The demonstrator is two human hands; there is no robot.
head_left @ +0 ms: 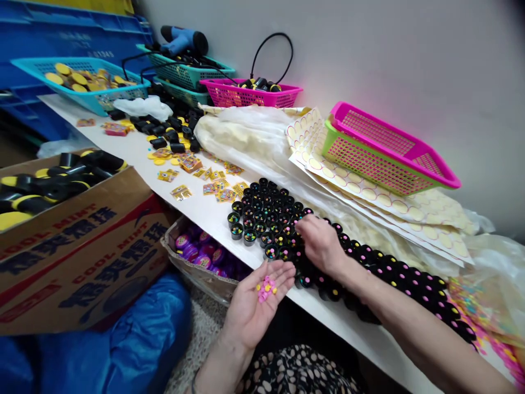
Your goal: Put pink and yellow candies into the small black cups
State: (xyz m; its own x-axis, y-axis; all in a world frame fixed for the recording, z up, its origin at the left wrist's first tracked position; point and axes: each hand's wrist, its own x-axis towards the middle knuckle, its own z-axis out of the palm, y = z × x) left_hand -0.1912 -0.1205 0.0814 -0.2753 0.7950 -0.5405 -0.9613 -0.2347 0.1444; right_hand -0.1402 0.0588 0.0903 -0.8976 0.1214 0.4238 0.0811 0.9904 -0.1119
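Note:
My left hand is turned palm up with its fingers stretched out, holding a small heap of pink and yellow candies in front of the table edge. Over the rows of small black cups, my right hand is closed in a pinch, fingertips close to the cup rims. Whatever is between those fingertips is hidden. Cups at the left hold several colourful bits, while many at the right show a single pink or yellow piece. More loose pink and yellow pieces lie at the table's right end.
Behind the cups lie sticker sheets, a pink basket and a plastic bag. Small yellow packets and black caps are farther left. Cardboard boxes stand below the table, one with purple wrapped items.

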